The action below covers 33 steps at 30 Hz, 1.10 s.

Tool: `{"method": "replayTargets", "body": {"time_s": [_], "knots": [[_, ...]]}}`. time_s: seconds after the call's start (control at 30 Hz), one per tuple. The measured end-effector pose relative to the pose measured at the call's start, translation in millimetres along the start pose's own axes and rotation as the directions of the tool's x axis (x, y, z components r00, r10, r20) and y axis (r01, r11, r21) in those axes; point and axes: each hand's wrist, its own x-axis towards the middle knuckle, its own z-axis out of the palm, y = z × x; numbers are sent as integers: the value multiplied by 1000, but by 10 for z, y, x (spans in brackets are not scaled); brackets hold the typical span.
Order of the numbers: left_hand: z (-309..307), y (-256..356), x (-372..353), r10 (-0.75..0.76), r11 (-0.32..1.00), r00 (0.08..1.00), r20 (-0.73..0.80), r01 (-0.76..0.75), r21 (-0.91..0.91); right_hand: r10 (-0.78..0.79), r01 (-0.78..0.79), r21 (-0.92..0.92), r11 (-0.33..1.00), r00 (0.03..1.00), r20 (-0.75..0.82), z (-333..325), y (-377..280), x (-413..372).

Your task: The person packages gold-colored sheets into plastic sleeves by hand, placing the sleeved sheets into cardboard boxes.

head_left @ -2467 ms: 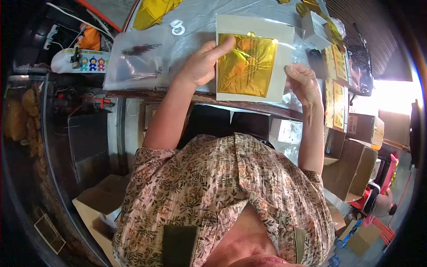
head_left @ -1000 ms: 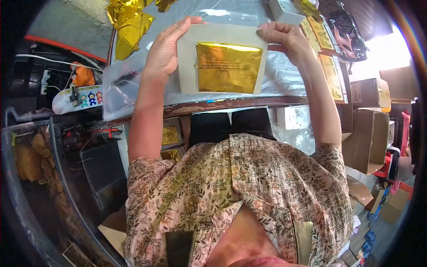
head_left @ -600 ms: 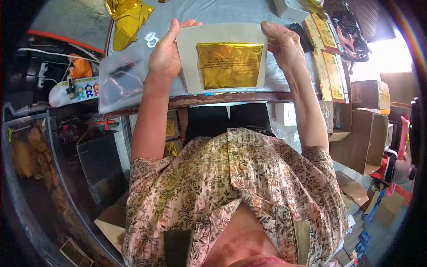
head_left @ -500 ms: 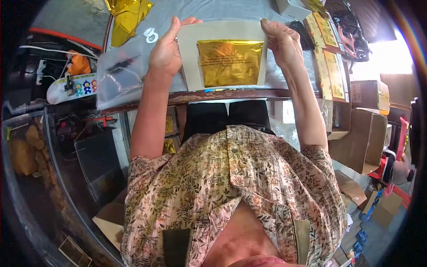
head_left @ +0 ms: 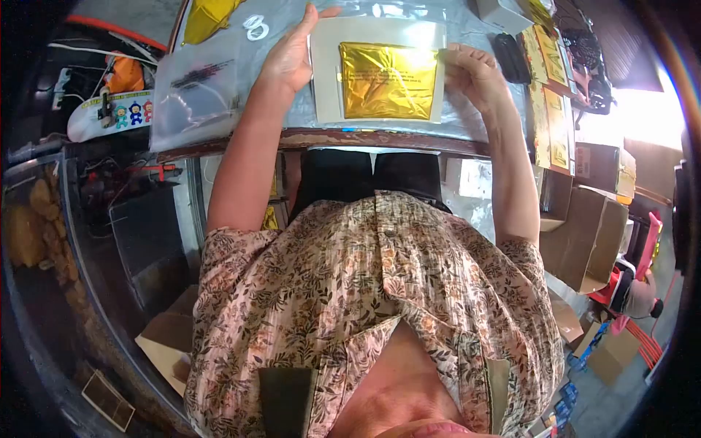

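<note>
A clear plastic sleeve with a pale card [head_left: 326, 87] and a shiny gold foil packet [head_left: 391, 84] in it lies over the table between my hands. Small dark print shows on the foil. My left hand [head_left: 290, 58] holds the sleeve's left edge, thumb pointing up along it. At the right edge my right hand [head_left: 469, 71] has its fingers curled in and pressed together on the sleeve. White rings [head_left: 255, 28] lie beyond my left hand.
Clear bags with dark thin items [head_left: 193, 95] lie on the table's left side, near gold foil [head_left: 208, 20]. A black object [head_left: 511, 58], a white box [head_left: 504, 13] and patterned gold packs [head_left: 553, 124] are at the right. Cardboard boxes [head_left: 577, 233] stand beyond the table's right edge.
The sleeve and both hands have shifted slightly up and to the right in view. My right hand's fingers have moved down the sleeve's right edge and curled in. The camera view has tilted a little.
</note>
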Motion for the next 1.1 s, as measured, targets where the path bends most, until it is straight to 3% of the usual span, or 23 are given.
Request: {"method": "replayTargets", "body": {"time_s": [0.07, 0.13, 0.23, 0.37, 0.6, 0.73, 0.9, 1.1], "knots": [[-13, 1, -34, -3, 1000, 999, 34, 3, 4, 1, -2, -49, 999, 1000, -12, 22, -13, -15], [-56, -13, -53, 40, 999, 983, 179, -39, -12, -1, -1, -101, 995, 1000, -24, -1, 6, -16], [-61, -34, -107, 25, 1000, 977, 211, -24, -10, -14, 13, -97, 995, 1000, -2, -81, 52, 62], [34, -79, -169, 67, 995, 985, 159, -77, 57, -9, 6, -97, 995, 1000, -30, -60, 101, 99], [5, -78, -193, 69, 991, 971, 231, -93, 99, -93, 86, -79, 993, 992, -90, -37, 151, 86], [24, -85, -227, 68, 976, 971, 227, -113, 189, -40, 33, -138, 990, 998, -50, -140, 155, 109], [52, -129, -232, 92, 972, 965, 246, -141, 189, -102, 93, -60, 994, 980, -171, 15, 207, 55], [87, -130, -264, 102, 958, 962, 254, -164, 235, -113, 100, -72, 992, 971, -209, 65, 240, -2]]}}
